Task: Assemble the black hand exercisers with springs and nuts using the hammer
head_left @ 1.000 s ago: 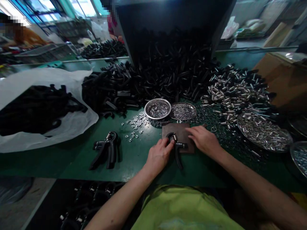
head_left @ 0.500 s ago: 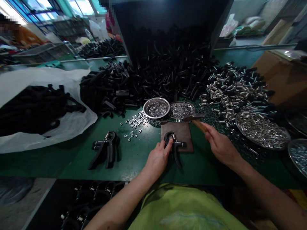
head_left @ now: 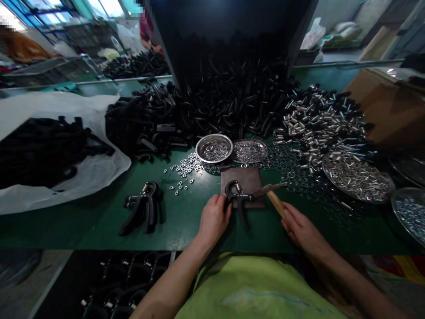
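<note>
The left hand (head_left: 214, 219) closes around the curved end of a hand gripper (head_left: 237, 195), pinning its matte black plastic body flat on a square brown pad (head_left: 242, 186); a small steel coil spring (head_left: 237, 187) shows at its neck. The right hand (head_left: 300, 230) is wrapped firmly around the smooth wooden handle of a hammer (head_left: 275, 199), whose thin metal head (head_left: 270, 188) hovers just beside the gripper. The pad sits on a glossy green table (head_left: 186, 226), near a shallow steel bowl (head_left: 214, 148) of washers and a heap of curved black handles (head_left: 212, 110). A second assembled gripper (head_left: 144, 208) lies to the left.
</note>
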Available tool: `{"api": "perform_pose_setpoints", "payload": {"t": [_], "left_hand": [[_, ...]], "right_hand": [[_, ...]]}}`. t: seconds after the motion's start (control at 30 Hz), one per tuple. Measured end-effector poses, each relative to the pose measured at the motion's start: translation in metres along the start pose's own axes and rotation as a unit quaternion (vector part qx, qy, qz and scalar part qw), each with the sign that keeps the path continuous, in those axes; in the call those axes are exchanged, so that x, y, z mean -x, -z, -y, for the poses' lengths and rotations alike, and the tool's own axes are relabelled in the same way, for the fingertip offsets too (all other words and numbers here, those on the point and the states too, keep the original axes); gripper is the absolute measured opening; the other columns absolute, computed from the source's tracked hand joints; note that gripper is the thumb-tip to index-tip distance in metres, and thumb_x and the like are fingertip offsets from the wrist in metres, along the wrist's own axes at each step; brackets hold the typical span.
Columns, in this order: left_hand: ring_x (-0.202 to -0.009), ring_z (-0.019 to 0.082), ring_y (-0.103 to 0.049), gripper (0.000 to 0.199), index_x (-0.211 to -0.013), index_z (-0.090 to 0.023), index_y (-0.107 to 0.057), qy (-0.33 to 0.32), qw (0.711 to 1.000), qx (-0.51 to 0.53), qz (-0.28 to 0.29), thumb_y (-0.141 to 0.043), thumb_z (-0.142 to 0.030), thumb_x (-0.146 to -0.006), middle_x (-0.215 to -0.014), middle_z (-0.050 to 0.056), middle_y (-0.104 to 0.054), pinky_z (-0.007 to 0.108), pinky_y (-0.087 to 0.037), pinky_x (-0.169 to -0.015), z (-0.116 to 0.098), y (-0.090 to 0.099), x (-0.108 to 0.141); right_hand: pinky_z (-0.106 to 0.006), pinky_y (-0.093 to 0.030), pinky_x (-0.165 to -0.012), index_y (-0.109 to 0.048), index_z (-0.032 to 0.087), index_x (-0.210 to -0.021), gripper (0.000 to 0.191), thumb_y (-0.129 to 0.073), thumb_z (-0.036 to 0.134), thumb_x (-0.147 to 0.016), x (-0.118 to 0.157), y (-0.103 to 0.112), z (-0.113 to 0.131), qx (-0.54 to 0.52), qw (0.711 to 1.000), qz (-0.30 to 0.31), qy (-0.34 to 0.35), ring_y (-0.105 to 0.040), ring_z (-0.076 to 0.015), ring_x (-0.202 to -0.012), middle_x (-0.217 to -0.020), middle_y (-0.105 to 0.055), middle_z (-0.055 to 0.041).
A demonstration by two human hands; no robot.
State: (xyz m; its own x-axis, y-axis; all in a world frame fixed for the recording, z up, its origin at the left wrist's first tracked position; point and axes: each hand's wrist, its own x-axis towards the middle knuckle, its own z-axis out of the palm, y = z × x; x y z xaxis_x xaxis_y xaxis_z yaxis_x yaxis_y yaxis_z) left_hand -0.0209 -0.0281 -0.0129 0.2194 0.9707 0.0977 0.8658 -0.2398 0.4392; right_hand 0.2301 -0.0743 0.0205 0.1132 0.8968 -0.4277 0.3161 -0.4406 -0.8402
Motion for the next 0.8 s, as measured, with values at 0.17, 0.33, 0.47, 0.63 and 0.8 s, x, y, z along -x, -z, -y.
{"api": "perform_pose_setpoints", "payload": {"t": [0.17, 0.33, 0.47, 0.63, 0.8], "left_hand": [[-0.077, 0.017, -0.058, 0.021, -0.103, -0.017, -0.059, -0.004, 1.0, -0.022, 0.001, -0.049, -0.026, -0.087, -0.088, 0.006, -0.059, 0.027, -0.048, -0.071, -0.001, 0.0, 0.0], [-0.077, 0.017, -0.058, 0.022, -0.103, -0.016, -0.06, 0.006, 1.0, -0.025, 0.001, -0.05, -0.025, -0.086, -0.088, 0.006, -0.059, 0.027, -0.048, -0.072, -0.001, 0.001, -0.001], [-0.079, 0.017, -0.057, 0.04, -0.125, -0.02, -0.052, -0.023, 0.999, -0.018, 0.015, -0.05, -0.021, -0.086, -0.092, 0.006, -0.059, 0.027, -0.048, -0.072, -0.002, 0.006, -0.002], [-0.076, 0.015, -0.056, 0.035, -0.12, -0.028, -0.06, -0.033, 0.995, 0.082, 0.04, -0.046, -0.023, -0.088, -0.089, 0.005, -0.058, 0.029, -0.047, -0.072, -0.004, 0.013, -0.008], [-0.071, 0.016, -0.06, 0.045, -0.121, -0.017, -0.058, 0.164, 0.854, 0.483, 0.104, -0.059, -0.036, -0.08, -0.089, 0.007, -0.064, 0.026, -0.05, -0.058, -0.017, 0.009, -0.013]], "right_hand": [[-0.029, -0.049, -0.061, -0.047, 0.021, -0.13, 0.045, -0.03, 0.039, -0.093, 0.003, -0.019, 0.022, 0.183, 0.961, -0.015, 0.205, -0.063, -0.0175, -0.073, -0.085, -0.066, -0.0062], [-0.04, -0.052, -0.074, -0.045, 0.023, -0.135, 0.045, -0.029, 0.03, -0.093, -0.012, -0.028, 0.023, 0.39, 0.875, 0.024, 0.285, -0.066, -0.0248, -0.089, -0.114, -0.065, -0.0097], [-0.038, -0.053, -0.073, -0.039, 0.025, -0.139, 0.046, -0.027, 0.032, -0.095, -0.02, -0.015, 0.004, 0.44, 0.856, -0.032, 0.27, -0.066, -0.0226, -0.09, -0.117, -0.064, -0.0081], [-0.03, -0.048, -0.06, -0.041, 0.025, -0.138, 0.045, -0.031, 0.034, -0.095, -0.019, 0.014, -0.015, 0.512, 0.804, -0.166, 0.254, -0.064, -0.0196, -0.077, -0.099, -0.067, -0.0071], [-0.031, -0.038, -0.058, -0.049, 0.024, -0.133, 0.042, -0.036, 0.033, -0.094, -0.026, 0.034, -0.039, 0.599, 0.732, -0.23, 0.232, -0.057, -0.0207, -0.071, -0.081, -0.062, -0.008]]}}
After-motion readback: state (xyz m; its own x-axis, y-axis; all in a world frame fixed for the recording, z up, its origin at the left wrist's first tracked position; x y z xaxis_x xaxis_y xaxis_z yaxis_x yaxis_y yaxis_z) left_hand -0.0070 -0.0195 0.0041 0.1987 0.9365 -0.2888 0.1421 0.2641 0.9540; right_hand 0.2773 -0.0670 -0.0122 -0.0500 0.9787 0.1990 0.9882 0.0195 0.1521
